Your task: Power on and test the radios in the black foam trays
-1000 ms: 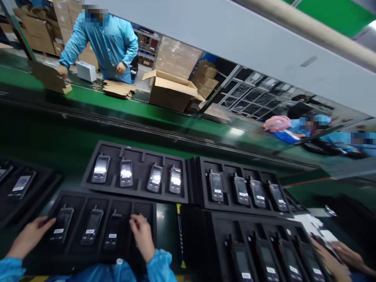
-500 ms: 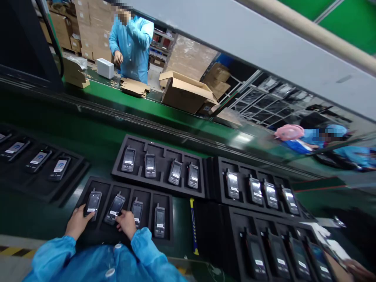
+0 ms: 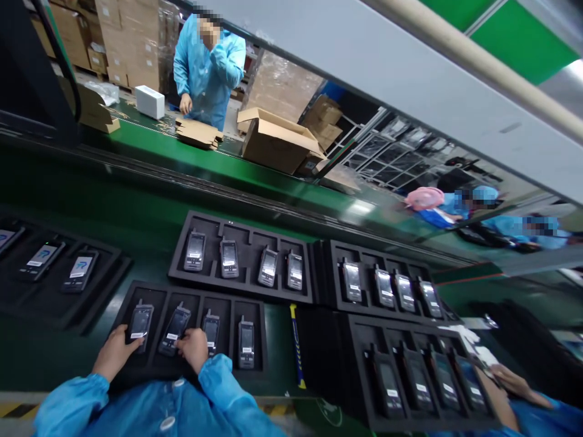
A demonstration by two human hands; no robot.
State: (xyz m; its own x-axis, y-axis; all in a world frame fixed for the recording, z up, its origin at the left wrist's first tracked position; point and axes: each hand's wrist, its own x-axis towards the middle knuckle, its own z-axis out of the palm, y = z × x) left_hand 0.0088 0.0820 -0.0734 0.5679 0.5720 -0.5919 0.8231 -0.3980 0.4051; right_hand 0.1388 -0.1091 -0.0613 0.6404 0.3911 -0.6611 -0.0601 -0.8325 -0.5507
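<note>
My left hand [image 3: 113, 353] grips the lower end of the leftmost handheld radio-like device [image 3: 141, 323], thumb on its right side and fingers on its left. My right hand [image 3: 195, 348] is closed at the lower right edge of the second handheld device [image 3: 175, 328], which lies tilted. Both devices are in compartments of a black foam tray [image 3: 156, 296] right in front of me. Two more devices, a third handset [image 3: 211, 331] partly behind my right hand and a fourth handset [image 3: 246, 344], lie in the same tray.
Behind it is another foam tray [image 3: 207, 220] of handsets; more trays stand left and right [image 3: 359, 323]. A yellow-and-blue strip [image 3: 297, 346] lies beside the tray. A co-worker's hand [image 3: 519, 383] is at far right. Across the line, a person in blue [image 3: 207, 76] stands by an open carton [image 3: 277, 142].
The view has shifted slightly, so the far carton and trays sit further left. Both hands stay at the same two devices. The co-worker at far right shows more of the arm.
</note>
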